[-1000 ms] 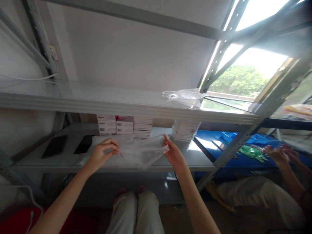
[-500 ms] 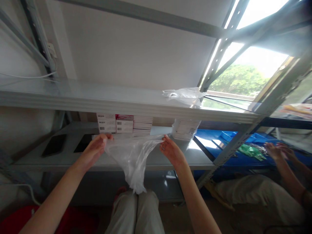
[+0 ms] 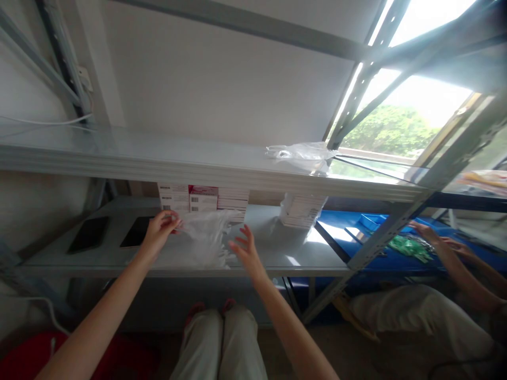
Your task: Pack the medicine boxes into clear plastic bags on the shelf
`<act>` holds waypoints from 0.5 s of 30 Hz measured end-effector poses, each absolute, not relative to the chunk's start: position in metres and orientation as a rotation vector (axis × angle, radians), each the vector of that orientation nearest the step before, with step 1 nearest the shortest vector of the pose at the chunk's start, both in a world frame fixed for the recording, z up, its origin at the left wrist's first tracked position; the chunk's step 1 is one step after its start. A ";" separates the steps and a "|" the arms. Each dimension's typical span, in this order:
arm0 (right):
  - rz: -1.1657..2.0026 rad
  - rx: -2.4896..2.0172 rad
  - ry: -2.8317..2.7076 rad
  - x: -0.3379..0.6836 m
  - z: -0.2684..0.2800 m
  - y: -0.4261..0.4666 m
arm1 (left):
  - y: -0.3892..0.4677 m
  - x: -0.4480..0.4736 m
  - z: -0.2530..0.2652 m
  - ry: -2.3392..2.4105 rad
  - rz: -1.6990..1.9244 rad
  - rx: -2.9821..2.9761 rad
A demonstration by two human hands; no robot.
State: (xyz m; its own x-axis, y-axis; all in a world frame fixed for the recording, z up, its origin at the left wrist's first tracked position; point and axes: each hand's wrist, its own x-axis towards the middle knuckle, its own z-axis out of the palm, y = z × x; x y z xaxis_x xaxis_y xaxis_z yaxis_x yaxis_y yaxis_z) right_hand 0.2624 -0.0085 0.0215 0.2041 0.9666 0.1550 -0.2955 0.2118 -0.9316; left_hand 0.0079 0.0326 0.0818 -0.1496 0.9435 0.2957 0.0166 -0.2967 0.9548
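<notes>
My left hand (image 3: pixel 163 226) pinches one edge of a thin clear plastic bag (image 3: pixel 206 237), which hangs out to the right above the lower shelf. Beside the bag's free end is my right hand (image 3: pixel 246 248), its fingers spread and apart from the plastic. Behind the bag, white boxes (image 3: pixel 232 200) with barcodes stand stacked, one with a red top (image 3: pixel 203 190). Further right on the same shelf is a stack wrapped in clear plastic (image 3: pixel 301 210).
Two dark flat devices (image 3: pixel 89 233) lie on the lower shelf (image 3: pixel 269 256) at left. Crumpled plastic bags (image 3: pixel 301 152) rest on the upper shelf (image 3: pixel 178 155). At right, past a metal post, a co-worker's hands (image 3: pixel 430 235) are over a blue surface with a green packet (image 3: pixel 410 247).
My right hand has let go of the bag and moved left and slightly down, its fingers opening. The bag, stretched between both hands before, now swings up and trails from my left hand.
</notes>
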 end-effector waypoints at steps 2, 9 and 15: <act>0.994 -0.957 -1.150 0.231 -0.001 -0.024 | 0.036 0.009 0.083 1.135 1.572 1.267; 0.810 -1.149 -1.243 0.164 -0.022 -0.026 | 0.037 0.009 0.082 0.992 1.557 1.052; 0.684 -1.152 -1.395 0.161 -0.024 -0.010 | 0.032 -0.006 0.095 0.965 1.550 0.998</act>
